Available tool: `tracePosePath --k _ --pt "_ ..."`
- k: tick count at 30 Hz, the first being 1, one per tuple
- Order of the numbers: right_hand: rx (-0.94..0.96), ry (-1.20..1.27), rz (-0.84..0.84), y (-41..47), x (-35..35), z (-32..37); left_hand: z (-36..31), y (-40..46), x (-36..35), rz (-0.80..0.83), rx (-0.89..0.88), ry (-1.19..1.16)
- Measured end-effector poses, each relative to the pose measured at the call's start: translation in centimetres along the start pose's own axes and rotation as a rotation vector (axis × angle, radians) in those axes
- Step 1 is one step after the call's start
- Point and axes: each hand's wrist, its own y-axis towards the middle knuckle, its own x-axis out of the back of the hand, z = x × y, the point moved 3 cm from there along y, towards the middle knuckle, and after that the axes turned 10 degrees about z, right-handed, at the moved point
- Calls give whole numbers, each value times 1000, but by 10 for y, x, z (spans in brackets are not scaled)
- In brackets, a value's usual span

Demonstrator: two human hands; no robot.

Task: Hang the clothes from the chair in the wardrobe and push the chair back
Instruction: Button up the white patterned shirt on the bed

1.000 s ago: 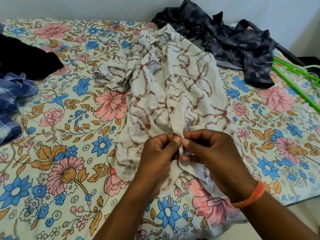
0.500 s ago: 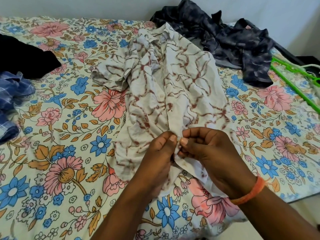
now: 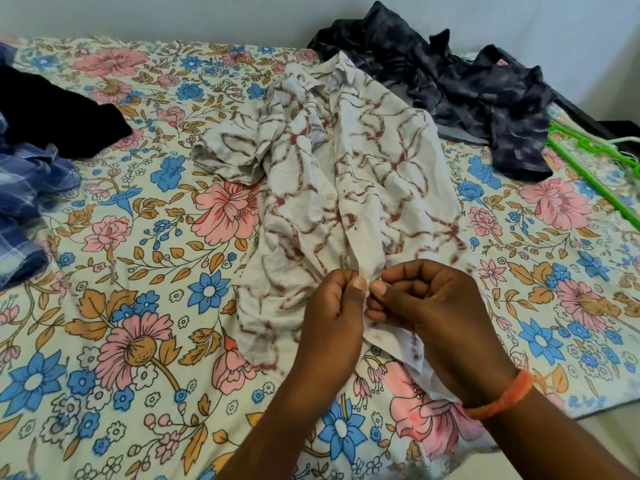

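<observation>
A white shirt with a brown line pattern [image 3: 349, 188] lies spread on the floral bedsheet [image 3: 145, 306], collar towards the wall. My left hand [image 3: 334, 310] and my right hand [image 3: 426, 303] meet at the shirt's front placket near its hem. Both pinch the fabric edge between thumb and fingers, thumbs almost touching. An orange band circles my right wrist. A dark grey patterned garment [image 3: 478, 88] lies crumpled at the back right. Green hangers [image 3: 595, 168] lie at the right edge of the bed.
A black garment [image 3: 52, 116] and a blue checked shirt [image 3: 27, 202] lie at the left edge of the bed. A pale wall runs behind the bed. The bed's near right corner drops to a light floor. No chair or wardrobe is in view.
Both hands stay pinched on the shirt's placket and have shifted slightly up along it. The view has tilted a little; the shirt lies as before.
</observation>
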Motion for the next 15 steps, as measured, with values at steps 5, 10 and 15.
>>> tracePosePath --k 5,10,15 --pt "-16 -350 -22 9 10 5 -5 -1 2 37 -69 464" --pt "313 -785 -142 18 -4 21 -1 -7 -16 118 -180 864" --pt "253 -993 -118 43 -2 0 -8 -5 -9 159 -181 990"
